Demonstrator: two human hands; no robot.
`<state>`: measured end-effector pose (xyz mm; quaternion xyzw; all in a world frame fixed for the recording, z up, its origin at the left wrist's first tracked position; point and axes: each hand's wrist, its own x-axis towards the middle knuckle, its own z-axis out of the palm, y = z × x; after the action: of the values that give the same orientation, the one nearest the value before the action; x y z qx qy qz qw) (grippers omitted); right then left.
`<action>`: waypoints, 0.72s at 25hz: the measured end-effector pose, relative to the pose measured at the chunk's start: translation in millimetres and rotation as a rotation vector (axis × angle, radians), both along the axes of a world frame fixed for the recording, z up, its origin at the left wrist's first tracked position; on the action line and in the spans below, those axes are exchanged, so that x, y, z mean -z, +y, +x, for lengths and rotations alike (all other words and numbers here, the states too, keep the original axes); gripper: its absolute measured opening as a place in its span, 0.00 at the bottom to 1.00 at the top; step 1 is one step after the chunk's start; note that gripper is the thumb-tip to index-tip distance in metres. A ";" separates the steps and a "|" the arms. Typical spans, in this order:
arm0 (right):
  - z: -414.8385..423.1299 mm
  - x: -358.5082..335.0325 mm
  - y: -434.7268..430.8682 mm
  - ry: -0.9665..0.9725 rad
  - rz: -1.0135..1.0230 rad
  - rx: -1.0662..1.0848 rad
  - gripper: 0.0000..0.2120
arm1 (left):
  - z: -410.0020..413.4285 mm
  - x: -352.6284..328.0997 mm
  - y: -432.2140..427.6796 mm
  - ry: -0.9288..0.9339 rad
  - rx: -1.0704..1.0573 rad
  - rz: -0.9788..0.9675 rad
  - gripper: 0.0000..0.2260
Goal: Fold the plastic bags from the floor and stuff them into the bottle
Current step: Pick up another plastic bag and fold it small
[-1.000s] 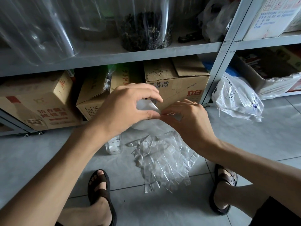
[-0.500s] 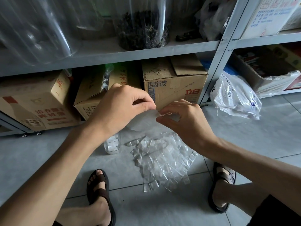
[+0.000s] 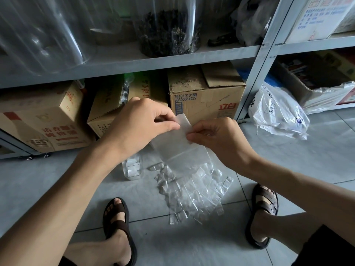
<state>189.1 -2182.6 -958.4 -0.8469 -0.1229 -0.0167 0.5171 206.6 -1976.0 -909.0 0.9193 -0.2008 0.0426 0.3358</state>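
Head view, hands (image 3: 138,123) (image 3: 217,137) pinching plastic bag (image 3: 178,148)

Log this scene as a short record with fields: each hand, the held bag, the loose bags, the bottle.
left hand: pinches the plastic bag near its top
right hand: pinches the same bag beside the left hand
bag state: clear, held above the floor, lower part hanging
pile of bags: on the floor below the hands
bottle: clear, on the floor left of the pile, partly behind the left forearm
behind: cardboard boxes under a metal shelf
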 end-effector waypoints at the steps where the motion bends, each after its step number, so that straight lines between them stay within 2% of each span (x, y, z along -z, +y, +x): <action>1: 0.4 0.8 -0.5 0.032 0.000 -0.018 0.09 | 0.6 -0.5 0.8 0.006 -0.007 -0.014 0.02; 7: 0.2 13.0 -3.1 0.233 -0.127 -0.152 0.06 | 1.4 -3.4 3.1 0.028 -0.005 -0.047 0.05; 13: 1.3 7.7 -5.7 0.337 0.077 -0.269 0.06 | 3.6 1.2 2.5 0.085 0.011 -0.024 0.03; 15: -0.4 1.0 -4.2 0.343 0.180 -0.267 0.04 | 2.8 2.3 -1.1 0.101 0.029 -0.002 0.03; 18: -2.3 -3.5 -1.4 0.379 0.249 -0.215 0.06 | 4.1 4.5 -1.2 0.102 0.011 0.006 0.05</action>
<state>186.8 -2184.1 -954.9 -0.7466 -0.1102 0.1827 0.6301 210.7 -1977.2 -913.6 0.9201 -0.1889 -0.0067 0.3431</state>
